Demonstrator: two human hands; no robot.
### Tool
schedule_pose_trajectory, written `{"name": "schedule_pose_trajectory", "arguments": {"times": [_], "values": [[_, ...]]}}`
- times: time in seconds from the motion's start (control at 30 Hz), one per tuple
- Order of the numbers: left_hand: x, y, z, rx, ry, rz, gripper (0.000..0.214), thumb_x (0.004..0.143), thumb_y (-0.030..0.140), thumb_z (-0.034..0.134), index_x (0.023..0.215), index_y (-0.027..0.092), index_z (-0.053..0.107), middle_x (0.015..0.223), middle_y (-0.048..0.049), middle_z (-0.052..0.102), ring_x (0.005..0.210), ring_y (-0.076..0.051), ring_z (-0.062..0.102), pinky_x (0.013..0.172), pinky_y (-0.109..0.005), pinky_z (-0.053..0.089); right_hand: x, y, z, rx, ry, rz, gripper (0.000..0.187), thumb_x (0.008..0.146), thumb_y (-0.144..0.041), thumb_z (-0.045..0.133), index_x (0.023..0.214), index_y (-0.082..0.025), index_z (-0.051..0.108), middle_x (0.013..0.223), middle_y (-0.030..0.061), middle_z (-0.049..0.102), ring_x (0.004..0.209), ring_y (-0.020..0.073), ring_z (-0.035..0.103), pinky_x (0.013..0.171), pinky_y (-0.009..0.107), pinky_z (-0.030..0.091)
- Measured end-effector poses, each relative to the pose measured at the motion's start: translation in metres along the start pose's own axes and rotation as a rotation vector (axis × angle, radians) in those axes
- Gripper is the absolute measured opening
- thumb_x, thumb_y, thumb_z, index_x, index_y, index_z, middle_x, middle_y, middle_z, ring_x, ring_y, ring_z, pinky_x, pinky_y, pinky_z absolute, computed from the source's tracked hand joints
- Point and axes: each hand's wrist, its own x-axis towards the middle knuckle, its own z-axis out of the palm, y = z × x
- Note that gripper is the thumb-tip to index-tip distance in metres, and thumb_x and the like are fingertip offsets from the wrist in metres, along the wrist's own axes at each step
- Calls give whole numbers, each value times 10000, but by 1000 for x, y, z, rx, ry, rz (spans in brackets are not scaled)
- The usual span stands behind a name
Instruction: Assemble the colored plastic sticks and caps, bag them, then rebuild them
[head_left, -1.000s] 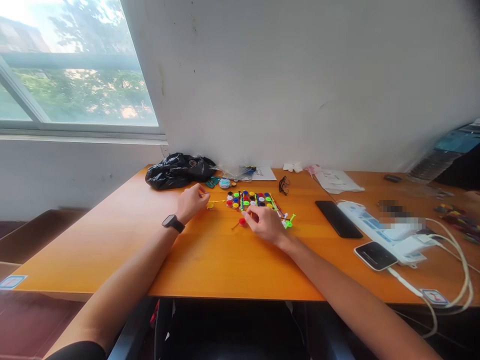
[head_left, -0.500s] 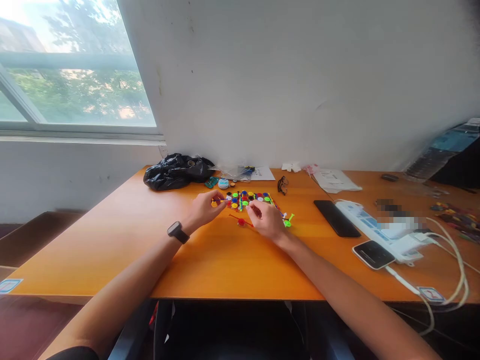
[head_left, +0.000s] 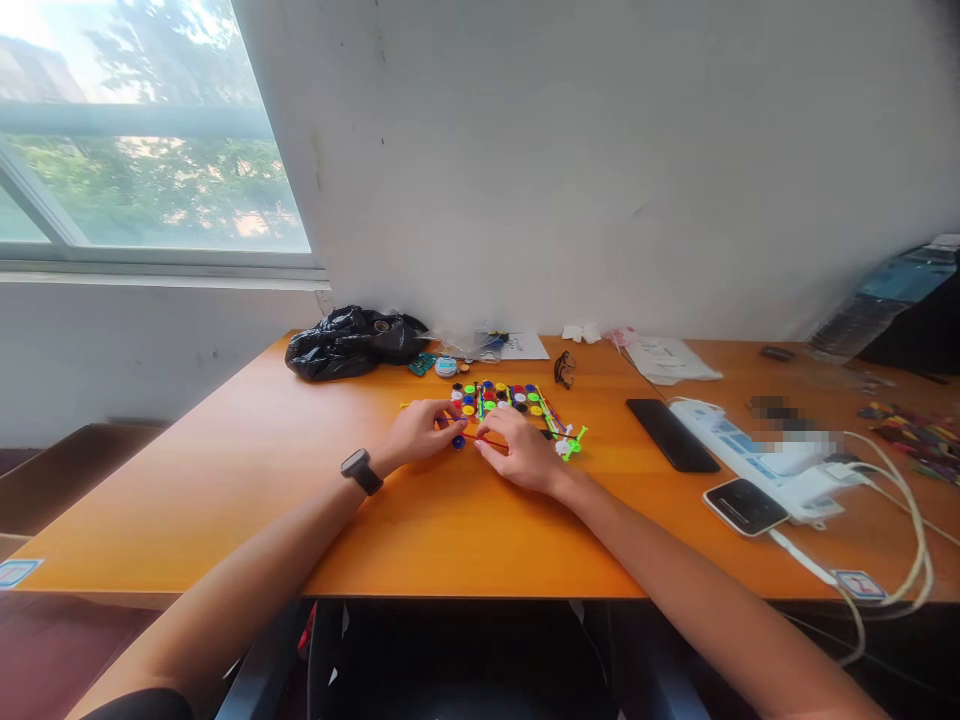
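My left hand (head_left: 420, 435), with a watch (head_left: 361, 470) on its wrist, is closed with its fingertips at a small blue disc (head_left: 458, 442). A thin red stick (head_left: 491, 442) runs from near that disc to my right hand (head_left: 523, 450), which pinches it between thumb and fingers. Just beyond both hands, colourful round discs (head_left: 490, 405) lie in rows on the table with thin sticks among them. A bright green piece (head_left: 576, 447) and a white piece (head_left: 562, 447) lie right of my right hand. My fingers partly hide the small parts.
A black plastic bag (head_left: 352, 345), a round white container (head_left: 446, 367) and glasses (head_left: 564, 370) lie toward the wall. Rightward are a black phone (head_left: 673, 435), a white power strip (head_left: 731, 440) with cables, another device (head_left: 746, 508) and a pile of coloured pieces (head_left: 919, 435).
Both hands have come nearer to me, away from the disc rows. The red stick, earlier on the table with a red disc, is now in my right hand. A blue disc shows at my left fingertips.
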Motion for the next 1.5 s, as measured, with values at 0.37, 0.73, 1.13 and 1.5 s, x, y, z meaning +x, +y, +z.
{"name": "schedule_pose_trajectory", "arguments": {"times": [0.37, 0.73, 1.13, 1.5], "values": [[-3, 11, 3, -212, -100, 11, 243, 896, 430, 666, 892, 208, 766, 755, -18, 729, 676, -172, 628, 604, -260, 424, -1, -4, -9, -367, -110, 203, 108, 818, -181, 619, 919, -211, 642, 877, 56, 703, 806, 222, 608, 723, 325, 346], [-12, 21, 21, -323, -162, 199, 314, 969, 402, 638, 1178, 191, 742, 1074, -89, 759, 928, -213, 683, 806, -299, 529, 1, 0, -28, -732, -183, 409, 227, 831, -229, 618, 1028, -146, 694, 933, 179, 750, 909, 333, 663, 789, 413, 344], [-11, 25, 18, -164, 23, 338, 173, 978, 243, 572, 960, 167, 728, 904, -57, 636, 788, -164, 568, 714, -283, 453, 0, -17, -4, -107, 52, 204, 165, 1040, -340, 508, 1106, -241, 622, 961, 39, 735, 846, 213, 664, 746, 302, 400], [-8, 16, 22, -159, 104, 304, 203, 1002, 224, 591, 1157, 203, 721, 971, -40, 690, 795, -146, 591, 739, -268, 477, 4, 7, 6, 200, 133, 319, 216, 997, -340, 497, 818, -229, 541, 804, 21, 645, 743, 193, 571, 677, 297, 395]]}}
